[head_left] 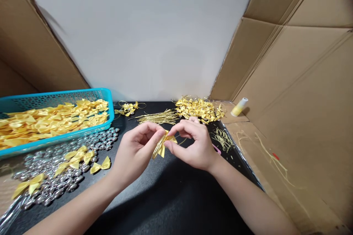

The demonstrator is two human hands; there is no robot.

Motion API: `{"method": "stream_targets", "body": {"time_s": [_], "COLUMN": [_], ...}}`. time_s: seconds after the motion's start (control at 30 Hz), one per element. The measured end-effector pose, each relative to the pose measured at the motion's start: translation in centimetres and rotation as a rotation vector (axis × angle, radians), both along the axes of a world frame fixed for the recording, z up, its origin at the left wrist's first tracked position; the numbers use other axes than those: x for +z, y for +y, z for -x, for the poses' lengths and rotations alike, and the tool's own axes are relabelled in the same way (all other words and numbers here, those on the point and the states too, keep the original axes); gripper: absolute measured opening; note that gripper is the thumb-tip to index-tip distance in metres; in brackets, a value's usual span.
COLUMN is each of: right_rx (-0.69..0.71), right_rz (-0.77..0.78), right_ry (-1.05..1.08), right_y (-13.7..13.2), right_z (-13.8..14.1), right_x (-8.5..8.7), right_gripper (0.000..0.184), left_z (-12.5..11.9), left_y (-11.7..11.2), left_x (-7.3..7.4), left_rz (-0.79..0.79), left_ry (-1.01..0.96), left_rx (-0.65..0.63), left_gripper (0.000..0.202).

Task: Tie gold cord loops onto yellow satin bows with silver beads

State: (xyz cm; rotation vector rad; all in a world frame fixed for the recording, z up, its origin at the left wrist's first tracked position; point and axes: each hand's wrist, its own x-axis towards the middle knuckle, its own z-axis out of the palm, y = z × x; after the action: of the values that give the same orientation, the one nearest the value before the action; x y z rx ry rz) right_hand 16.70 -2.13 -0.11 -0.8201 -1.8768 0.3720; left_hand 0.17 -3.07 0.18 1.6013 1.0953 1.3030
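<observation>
My left hand (139,148) and my right hand (190,143) meet over the middle of the black work surface (171,198). Between their fingertips is a yellow ribbon bow (162,150) with gold cord looped at it. The left thumb and forefinger pinch its left side. On the other side, my right thumb and forefinger grip the bow's loop; a thin strand of cord sticks out near them. Part of the bow is hidden by the fingers. Just beyond the hands lies a bundle of cut gold cords (160,116).
A turquoise basket (111,108) of yellow bows stands at left, with silver beads (59,187) and loose bows (100,165) before it. Finished-looking bows (198,109) are heaped at the back. Cord scraps (223,139) and a thread spool (239,107) lie right. Cardboard walls (311,80) flank the surface.
</observation>
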Motion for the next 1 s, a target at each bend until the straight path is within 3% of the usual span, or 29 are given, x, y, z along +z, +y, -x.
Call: {"method": "stream_targets", "body": {"time_s": [0.1, 0.17, 0.33, 0.43, 0.53, 0.8, 1.0], "right_rx": [0.012, 0.084, 0.271, 0.3, 0.343, 0.562, 0.616], "right_rz": [0.029, 0.139, 0.523, 0.615, 0.665, 0.816, 0.927], "right_ry": [-0.021, 0.024, 0.488, 0.736, 0.801, 0.792, 0.809], "right_y": [0.1, 0.5, 2.3, 3.0, 2.7, 0.7, 0.2], "right_z": [-0.2, -0.9, -3.7, -4.8, -5.0, -4.1, -2.8], "right_x": [0.1, 0.5, 1.6, 2.3, 2.8, 3.6, 2.9], "right_gripper": [0.013, 0.017, 0.021, 0.022, 0.022, 0.017, 0.007], "left_z": [0.2, 0.5, 0.7, 0.6, 0.5, -0.5, -1.0], "left_y": [0.4, 0.9, 2.2, 2.4, 2.2, 1.8, 1.9], "left_x": [-0.1, -0.3, -1.2, -1.8, -2.2, -2.7, -3.7], "left_rz": [0.047, 0.129, 0.398, 0.494, 0.542, 0.553, 0.61], "left_ry": [-0.031, -0.083, -0.302, -0.374, -0.411, -0.426, -0.435], "left_rx": [-0.02, -0.074, -0.306, -0.46, -0.552, -0.502, -0.403], "left_gripper": [0.029, 0.031, 0.031, 0.026, 0.023, 0.031, 0.034]}}
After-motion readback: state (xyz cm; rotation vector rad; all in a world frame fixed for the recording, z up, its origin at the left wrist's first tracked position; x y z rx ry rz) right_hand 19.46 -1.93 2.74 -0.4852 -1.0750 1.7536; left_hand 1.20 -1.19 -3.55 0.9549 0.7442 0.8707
